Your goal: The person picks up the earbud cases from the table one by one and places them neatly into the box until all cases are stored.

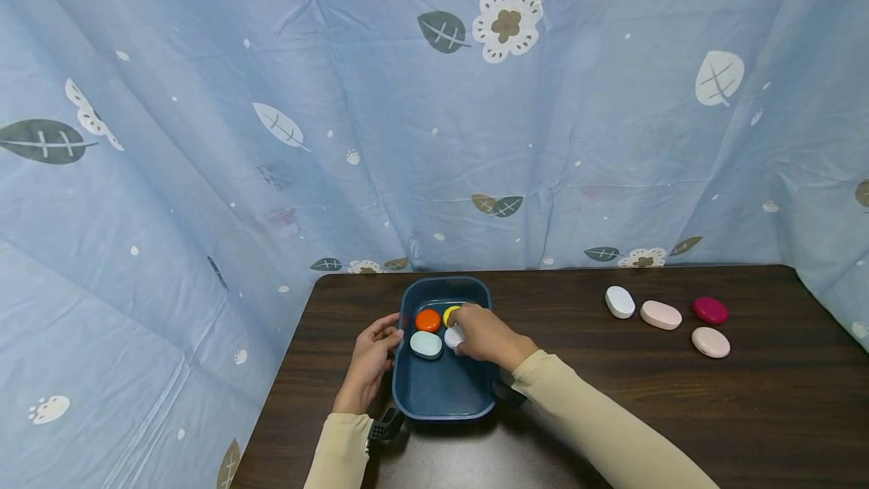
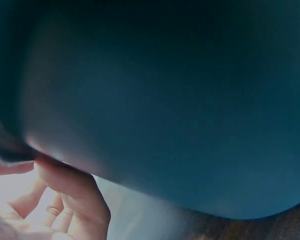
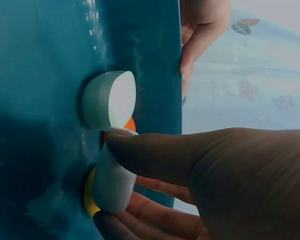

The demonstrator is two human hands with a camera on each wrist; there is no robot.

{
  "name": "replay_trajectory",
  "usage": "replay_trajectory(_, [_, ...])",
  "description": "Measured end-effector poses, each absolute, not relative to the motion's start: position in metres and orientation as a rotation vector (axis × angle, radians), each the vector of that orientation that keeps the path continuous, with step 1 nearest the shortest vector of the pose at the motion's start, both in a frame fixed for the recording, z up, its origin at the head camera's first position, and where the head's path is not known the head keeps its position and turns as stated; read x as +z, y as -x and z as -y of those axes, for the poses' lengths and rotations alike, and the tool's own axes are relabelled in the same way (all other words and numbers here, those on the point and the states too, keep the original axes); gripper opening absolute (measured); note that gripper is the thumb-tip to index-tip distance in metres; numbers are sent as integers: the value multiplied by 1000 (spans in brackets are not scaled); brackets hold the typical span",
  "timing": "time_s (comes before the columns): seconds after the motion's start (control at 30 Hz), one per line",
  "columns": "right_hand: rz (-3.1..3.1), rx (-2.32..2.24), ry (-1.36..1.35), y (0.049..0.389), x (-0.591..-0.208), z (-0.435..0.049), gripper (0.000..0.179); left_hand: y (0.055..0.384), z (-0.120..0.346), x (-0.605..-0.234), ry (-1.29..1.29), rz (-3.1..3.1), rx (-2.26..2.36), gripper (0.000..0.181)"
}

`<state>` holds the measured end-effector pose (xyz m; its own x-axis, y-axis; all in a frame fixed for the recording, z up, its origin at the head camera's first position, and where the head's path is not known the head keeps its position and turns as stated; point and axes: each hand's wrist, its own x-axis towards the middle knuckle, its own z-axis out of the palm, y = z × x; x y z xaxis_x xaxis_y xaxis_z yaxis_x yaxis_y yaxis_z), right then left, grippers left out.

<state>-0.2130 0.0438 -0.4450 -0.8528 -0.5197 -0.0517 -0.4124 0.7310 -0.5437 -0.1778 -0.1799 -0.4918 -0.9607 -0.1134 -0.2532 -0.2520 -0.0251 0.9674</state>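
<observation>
A deep blue tray (image 1: 444,398) stands on the table with rounded soap-like bars inside. My right hand (image 1: 490,334) reaches into it and pinches a white oval bar (image 3: 115,180) between thumb and fingers. Directly behind that bar in the right wrist view is a yellow bar (image 3: 91,192), mostly covered. A pale mint bar (image 1: 425,345) and an orange round bar (image 1: 428,321) lie to the left of the held one. My left hand (image 1: 370,361) touches the tray's left outer wall, its fingers relaxed; in the left wrist view the tray's side fills most of the picture.
Right of the tray, on the dark wooden table (image 1: 543,308), lie a white bar (image 1: 620,302), a pale pink oblong bar (image 1: 661,315), a magenta bar (image 1: 710,310) and a cream-pink oval bar (image 1: 710,342). A blue patterned curtain (image 1: 407,134) hangs behind and along the left.
</observation>
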Motion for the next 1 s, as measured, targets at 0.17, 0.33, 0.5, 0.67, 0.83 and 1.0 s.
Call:
replay_trajectory(0.17, [-2723, -785, 736, 214, -446, -43, 36, 178, 180, -494, 412, -2114, 2146, 40])
replay_trajectory(0.33, [-2697, -802, 718, 215, -446, -45, 38, 179, 180, -495, 411, -2114, 2145, 40])
replay_trajectory(0.5, [-2696, -879, 707, 213, -443, -52, 36, 179, 179, -496, 408, -2117, 2142, 40])
replay_trajectory(0.67, [-2716, -994, 698, 212, -438, -64, 35, 178, 180, -494, 406, -2125, 2144, 41])
replay_trajectory(0.83, [-2752, -1085, 668, 212, -433, -82, 34, 179, 180, -494, 414, -2130, 2134, 41])
replay_trajectory(1.0, [-2788, -1145, 629, 213, -431, -104, 32, 179, 181, -494, 410, -2126, 2135, 41])
